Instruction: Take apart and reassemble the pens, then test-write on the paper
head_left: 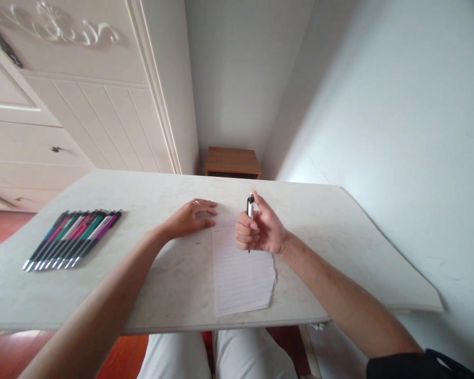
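Observation:
My right hand (263,226) is wrapped round a white and black click pen (250,206), which stands upright in the fist with its clicker end up and its tip pointing down. The thumb is raised close beside the clicker. Under that hand lies a lined sheet of paper (240,284) with a torn right edge and faint writing along its top. My left hand (191,217) rests on the table with fingers stretched out, its fingertips by the paper's upper left corner. A ring shows on one finger. Nothing is held in it.
A row of several coloured pens (73,239) lies side by side on the left of the white table (174,284). Beyond the far edge stands a small brown wooden cabinet (233,160). A white wardrobe (102,105) is at the left, and a pale wall (398,131) at the right.

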Motion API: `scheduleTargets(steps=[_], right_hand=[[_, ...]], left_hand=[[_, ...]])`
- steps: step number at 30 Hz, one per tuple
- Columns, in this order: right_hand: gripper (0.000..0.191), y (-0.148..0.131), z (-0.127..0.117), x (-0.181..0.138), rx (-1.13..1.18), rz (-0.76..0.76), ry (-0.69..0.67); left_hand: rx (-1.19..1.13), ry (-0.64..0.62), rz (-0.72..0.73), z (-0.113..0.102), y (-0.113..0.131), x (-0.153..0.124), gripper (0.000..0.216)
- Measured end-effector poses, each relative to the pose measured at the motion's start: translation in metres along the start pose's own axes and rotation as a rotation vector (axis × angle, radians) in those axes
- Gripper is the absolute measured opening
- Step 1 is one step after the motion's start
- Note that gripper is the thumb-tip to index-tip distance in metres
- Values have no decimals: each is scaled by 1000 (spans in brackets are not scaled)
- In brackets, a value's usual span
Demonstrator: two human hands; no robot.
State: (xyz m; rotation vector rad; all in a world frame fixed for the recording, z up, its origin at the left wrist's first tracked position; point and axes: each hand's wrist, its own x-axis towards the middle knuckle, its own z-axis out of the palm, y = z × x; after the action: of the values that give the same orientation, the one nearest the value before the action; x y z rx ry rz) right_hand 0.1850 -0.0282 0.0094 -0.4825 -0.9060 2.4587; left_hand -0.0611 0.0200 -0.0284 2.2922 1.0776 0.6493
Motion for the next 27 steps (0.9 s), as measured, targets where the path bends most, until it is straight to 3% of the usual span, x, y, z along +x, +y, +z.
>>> scheduleTargets(steps=[4, 8, 10, 14, 19, 22, 27], right_hand=[[70, -1, 3, -1, -54, -14, 44], [50, -7, -1, -3, -187, -32, 143], [42, -12, -8, -5, -367, -94, 268], [43, -24, -28, -10, -863, -379, 694], [46, -40, -53, -32, -1217, -529, 1014], [50, -44, -67, -57, -1380, -470, 1111], [46, -49, -89, -113, -1593, -206, 1341]], left_hand=[[-8, 10, 0, 1, -2, 0, 39], [-11, 6, -4, 1, -3, 1, 41], [-11, 2, -14, 0, -3, 1, 43], [-11, -3, -27, -1, -4, 1, 49], [-25, 26, -14, 1, -7, 3, 57], [-18, 30, -21, 1, -8, 4, 61], [9, 41, -16, 2, -11, 5, 64]])
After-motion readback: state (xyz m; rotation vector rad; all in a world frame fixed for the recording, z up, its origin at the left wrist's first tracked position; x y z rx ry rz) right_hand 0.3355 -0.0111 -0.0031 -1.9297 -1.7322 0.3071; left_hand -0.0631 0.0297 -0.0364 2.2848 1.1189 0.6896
